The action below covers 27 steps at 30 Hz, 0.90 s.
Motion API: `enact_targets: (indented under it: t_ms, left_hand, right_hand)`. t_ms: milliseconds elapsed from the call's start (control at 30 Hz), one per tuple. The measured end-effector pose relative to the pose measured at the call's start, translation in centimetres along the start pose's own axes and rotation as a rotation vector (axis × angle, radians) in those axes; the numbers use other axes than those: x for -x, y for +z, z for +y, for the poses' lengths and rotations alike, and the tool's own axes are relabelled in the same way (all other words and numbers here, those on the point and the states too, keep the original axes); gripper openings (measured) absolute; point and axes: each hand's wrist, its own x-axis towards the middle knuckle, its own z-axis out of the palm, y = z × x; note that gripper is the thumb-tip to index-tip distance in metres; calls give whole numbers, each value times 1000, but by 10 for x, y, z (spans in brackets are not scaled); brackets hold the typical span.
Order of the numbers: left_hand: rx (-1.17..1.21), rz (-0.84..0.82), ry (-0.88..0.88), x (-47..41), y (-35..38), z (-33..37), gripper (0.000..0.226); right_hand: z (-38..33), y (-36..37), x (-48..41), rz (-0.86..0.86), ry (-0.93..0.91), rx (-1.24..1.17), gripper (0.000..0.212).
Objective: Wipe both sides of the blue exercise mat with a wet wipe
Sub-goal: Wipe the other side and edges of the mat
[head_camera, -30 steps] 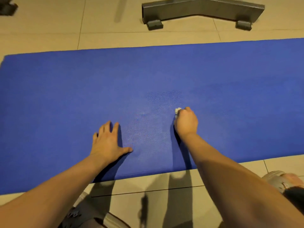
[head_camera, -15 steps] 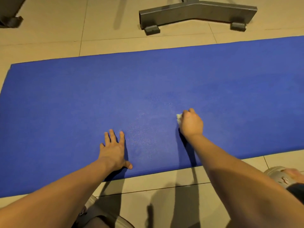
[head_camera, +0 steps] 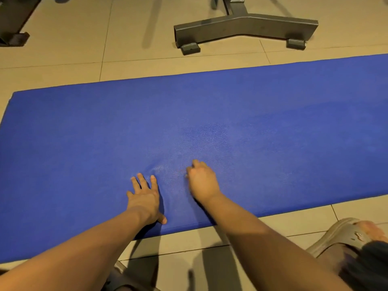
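Observation:
The blue exercise mat (head_camera: 273, 127) lies flat on the tiled floor and fills the middle of the view, running off the right edge. My left hand (head_camera: 144, 198) presses flat on the mat near its front edge, fingers spread. Just to its right, my right hand (head_camera: 202, 179) rests on the mat with its fingers curled under, slightly blurred. The wet wipe is hidden beneath those fingers. A faint damp sheen shows on the mat beyond both hands.
A grey metal equipment base (head_camera: 245, 28) stands on the tiles just beyond the mat's far edge. A dark equipment foot (head_camera: 12, 36) sits at the top left. My foot in a grey sandal (head_camera: 346, 234) is on the floor at the bottom right.
My right hand has slid left across the mat, close to my left hand, and the white wipe no longer shows. My left hand stays pressed in place.

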Motion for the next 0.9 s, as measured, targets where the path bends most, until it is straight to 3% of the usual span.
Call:
enact_targets:
  t_ms: [167,267,367,500,600,767,900]
  left_hand:
    - [-4,3,-2,-1,-1,2,153]
    - [-2,11,3,-1,0,2,154]
    - [6,15,9,-1,-1,2,154]
    - [12,12,5,-1,-1,1,154]
    - [11,18,8,-2,-1,1,154]
    - [11,37,20,-2,2,0,153]
    - [17,47,18,-2,2,0,154]
  right_hand:
    - [91,-28,-2,66,298,95,14]
    - [85,-23,5,99,349,35,11]
    - [30,-7,12,43,268,-30,17]
    - [-44,3,31,-68,15,-111,14]
    - [-25,4,33,21,-81,-58,26]
    - [60,-14,36,178,218,-39,25]
    - [77,-15,43,176,484,-73,21]
